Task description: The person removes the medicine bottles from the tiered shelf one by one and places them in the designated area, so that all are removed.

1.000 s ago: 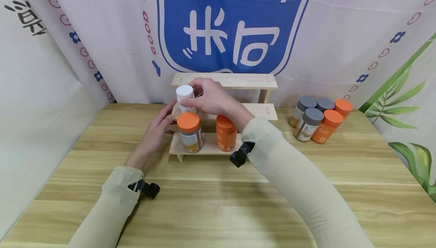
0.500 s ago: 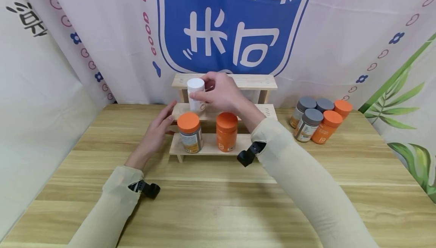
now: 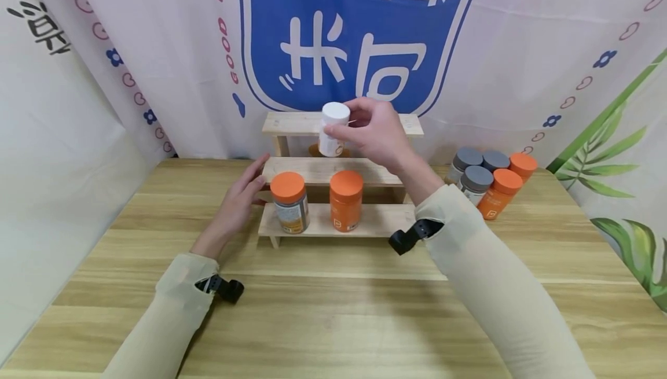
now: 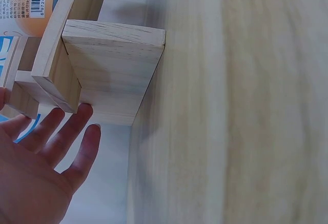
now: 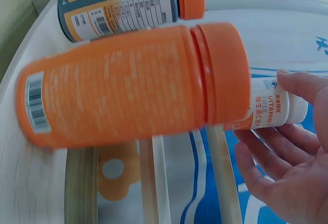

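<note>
White bottle (image 3: pixel 331 144) is held close to upright in front of the rack's (image 3: pixel 281 146) top shelf (image 3: pixel 294 125), its lid up and its base just above the middle shelf (image 3: pixel 310 169) in the head view; whether it touches the wood I cannot tell. Red print on its label reads VITAMIN C. From 3 o'clock of the bottle, the right hand (image 3: pixel 379 136) pinches it, thumb on the near side and fingers behind, parted only by the bottle's width.

At 8 o'clock from the bottle, the left hand (image 3: pixel 239 197) has its fingers spread and lightly bent, grasping nothing. Its fingertips reach the rack's 9 o'clock end; contact for each finger is hard to tell.

On the bottom shelf (image 3: pixel 385 220), a dark jar (image 3: pixel 292 217) with an orange lid stands at 7 o'clock from the bottle and an orange jar (image 3: pixel 346 211) at 6 o'clock. Three grey-lidded jars (image 3: pixel 476 178) and two orange ones cluster on the table (image 3: pixel 333 321) at the rack's 3 o'clock. A curtain (image 3: pixel 172 26) hangs at 12 o'clock.
</note>
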A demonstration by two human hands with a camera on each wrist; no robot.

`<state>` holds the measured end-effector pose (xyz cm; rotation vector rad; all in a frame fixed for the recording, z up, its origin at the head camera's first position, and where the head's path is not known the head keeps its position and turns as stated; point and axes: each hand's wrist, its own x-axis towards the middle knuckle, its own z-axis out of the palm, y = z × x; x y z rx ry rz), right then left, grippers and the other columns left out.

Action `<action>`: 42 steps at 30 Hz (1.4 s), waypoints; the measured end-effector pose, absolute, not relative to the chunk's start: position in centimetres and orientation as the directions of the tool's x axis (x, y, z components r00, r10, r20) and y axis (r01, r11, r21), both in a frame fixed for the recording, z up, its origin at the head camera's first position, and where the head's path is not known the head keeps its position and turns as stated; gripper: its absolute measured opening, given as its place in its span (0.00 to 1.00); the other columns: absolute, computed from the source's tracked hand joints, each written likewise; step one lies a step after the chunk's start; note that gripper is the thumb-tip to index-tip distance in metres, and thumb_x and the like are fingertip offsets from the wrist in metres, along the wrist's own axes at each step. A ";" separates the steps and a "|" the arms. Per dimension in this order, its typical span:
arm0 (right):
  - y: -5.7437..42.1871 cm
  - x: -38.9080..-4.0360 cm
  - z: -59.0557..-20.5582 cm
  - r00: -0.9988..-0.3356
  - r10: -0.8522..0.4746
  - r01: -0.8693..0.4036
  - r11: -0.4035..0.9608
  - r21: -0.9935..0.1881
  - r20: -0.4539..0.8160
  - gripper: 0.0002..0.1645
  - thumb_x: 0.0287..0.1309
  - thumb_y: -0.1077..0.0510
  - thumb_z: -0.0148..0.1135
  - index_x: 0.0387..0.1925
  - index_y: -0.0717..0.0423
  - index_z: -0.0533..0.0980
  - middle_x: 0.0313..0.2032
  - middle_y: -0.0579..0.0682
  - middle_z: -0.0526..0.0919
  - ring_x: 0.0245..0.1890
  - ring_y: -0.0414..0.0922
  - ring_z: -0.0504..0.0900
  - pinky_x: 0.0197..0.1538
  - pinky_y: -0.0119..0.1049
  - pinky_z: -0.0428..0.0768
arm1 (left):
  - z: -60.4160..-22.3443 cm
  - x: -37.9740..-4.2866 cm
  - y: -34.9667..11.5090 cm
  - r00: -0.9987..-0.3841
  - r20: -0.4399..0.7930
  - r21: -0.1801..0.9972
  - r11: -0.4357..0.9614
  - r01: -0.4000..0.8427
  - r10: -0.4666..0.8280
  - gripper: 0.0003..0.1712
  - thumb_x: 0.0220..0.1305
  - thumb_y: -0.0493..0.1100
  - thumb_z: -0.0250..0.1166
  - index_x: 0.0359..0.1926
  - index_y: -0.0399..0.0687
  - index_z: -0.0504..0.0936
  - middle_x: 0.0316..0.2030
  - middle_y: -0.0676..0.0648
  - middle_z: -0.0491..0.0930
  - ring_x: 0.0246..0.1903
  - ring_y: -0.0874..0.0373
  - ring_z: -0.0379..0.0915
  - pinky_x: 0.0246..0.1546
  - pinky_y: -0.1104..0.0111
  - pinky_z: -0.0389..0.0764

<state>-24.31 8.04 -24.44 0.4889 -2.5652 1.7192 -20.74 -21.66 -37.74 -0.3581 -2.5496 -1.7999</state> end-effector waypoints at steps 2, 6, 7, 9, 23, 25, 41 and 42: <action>8.6 -24.3 -24.5 -0.954 -0.227 -0.266 0.331 -0.905 0.197 0.28 0.62 0.50 0.78 0.60 0.54 0.82 0.56 0.52 0.87 0.55 0.48 0.85 0.59 0.45 0.85 | -37.7 -20.8 -21.7 -0.974 0.128 0.931 0.315 0.182 0.186 0.33 0.87 0.51 0.41 0.87 0.59 0.50 0.82 0.39 0.59 0.66 0.39 0.70 0.51 0.67 0.80; 9.7 -24.2 -24.8 -0.959 -0.193 -0.263 0.324 -0.909 0.209 0.27 0.61 0.50 0.78 0.60 0.53 0.82 0.55 0.52 0.87 0.54 0.47 0.85 0.59 0.44 0.85 | -37.7 -20.8 -21.7 -0.974 0.125 0.933 0.313 0.180 0.188 0.33 0.87 0.51 0.41 0.87 0.58 0.50 0.82 0.39 0.59 0.66 0.40 0.70 0.51 0.66 0.80; 9.9 -24.1 -24.9 -0.959 -0.189 -0.263 0.324 -0.909 0.210 0.28 0.61 0.50 0.78 0.60 0.53 0.82 0.55 0.52 0.87 0.54 0.47 0.85 0.60 0.44 0.85 | -37.8 -20.8 -21.7 -0.974 0.124 0.933 0.312 0.179 0.189 0.33 0.87 0.51 0.41 0.87 0.58 0.50 0.82 0.39 0.59 0.66 0.41 0.70 0.51 0.66 0.80; 10.4 -24.0 -25.1 -0.959 -0.184 -0.265 0.327 -0.907 0.214 0.28 0.62 0.50 0.78 0.61 0.53 0.82 0.56 0.52 0.87 0.54 0.47 0.85 0.60 0.44 0.85 | -37.7 -20.8 -21.7 -0.974 0.124 0.933 0.314 0.179 0.188 0.33 0.87 0.50 0.40 0.87 0.58 0.50 0.82 0.39 0.59 0.66 0.42 0.70 0.51 0.66 0.80; 14.1 -22.0 -25.7 -0.974 -0.119 -0.225 0.361 -0.905 0.195 0.31 0.66 0.47 0.74 0.67 0.50 0.78 0.61 0.52 0.84 0.60 0.48 0.82 0.66 0.47 0.82 | -37.3 -20.5 -21.5 -0.976 0.115 0.936 0.310 0.169 0.185 0.33 0.87 0.50 0.40 0.87 0.59 0.49 0.82 0.39 0.58 0.67 0.40 0.70 0.53 0.65 0.79; 14.5 -21.5 -25.7 -0.975 -0.102 -0.222 0.358 -0.907 0.198 0.31 0.66 0.46 0.74 0.67 0.50 0.78 0.61 0.52 0.84 0.60 0.48 0.82 0.67 0.47 0.82 | -37.4 -20.5 -21.5 -0.976 0.113 0.936 0.310 0.167 0.184 0.33 0.87 0.50 0.40 0.87 0.59 0.49 0.82 0.39 0.59 0.67 0.40 0.70 0.53 0.65 0.79; 19.5 -19.4 -26.6 -0.954 0.042 -0.269 0.310 -0.912 0.296 0.28 0.63 0.52 0.76 0.63 0.54 0.81 0.52 0.41 0.86 0.53 0.40 0.84 0.52 0.22 0.84 | -37.6 -20.7 -21.6 -0.978 0.102 0.936 0.315 0.156 0.183 0.34 0.87 0.51 0.39 0.87 0.59 0.48 0.81 0.39 0.60 0.66 0.41 0.70 0.54 0.63 0.79; 19.8 -19.3 -26.6 -0.953 0.056 -0.268 0.305 -0.914 0.298 0.28 0.63 0.53 0.76 0.63 0.55 0.81 0.51 0.40 0.86 0.52 0.39 0.84 0.51 0.22 0.84 | -37.5 -20.7 -21.5 -0.977 0.104 0.937 0.311 0.159 0.185 0.33 0.87 0.50 0.40 0.87 0.59 0.48 0.81 0.39 0.60 0.66 0.41 0.70 0.53 0.64 0.79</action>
